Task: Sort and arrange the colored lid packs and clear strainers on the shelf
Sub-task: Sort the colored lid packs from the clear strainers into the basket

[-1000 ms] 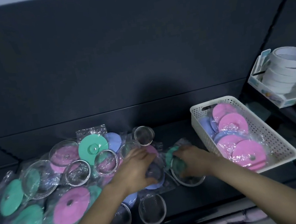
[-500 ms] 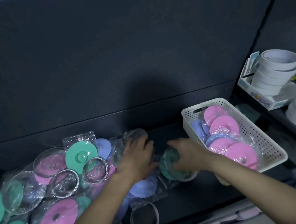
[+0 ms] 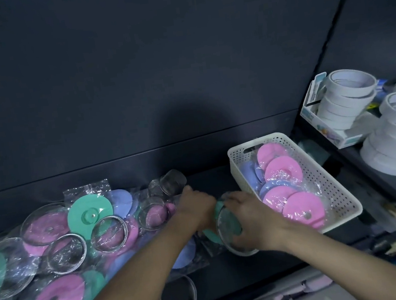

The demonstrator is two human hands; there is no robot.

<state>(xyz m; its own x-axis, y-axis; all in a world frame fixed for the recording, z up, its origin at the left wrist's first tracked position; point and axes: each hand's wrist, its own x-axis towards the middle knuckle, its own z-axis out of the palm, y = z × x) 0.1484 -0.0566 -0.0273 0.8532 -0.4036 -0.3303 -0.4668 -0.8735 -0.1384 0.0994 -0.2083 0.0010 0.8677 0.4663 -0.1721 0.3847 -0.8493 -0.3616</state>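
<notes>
Since the earlier frame the left hand (image 3: 194, 209) is sliding off the clear strainer at the back of the pile and closing in toward the right hand (image 3: 247, 215), which is now tilting a clear strainer (image 3: 230, 231) with a green lid pack (image 3: 214, 225) more upright. The right hand is curling its fingers over that strainer's rim, gripping it just left of the white basket (image 3: 336, 197) of pink and blue lid packs at centre right. The left hand is half closed against the green pack's edge, though whether it is actually gripping cannot be told, while the remaining packs and strainers are lying heaped on the shelf (image 3: 208, 181) at lower left.
</notes>
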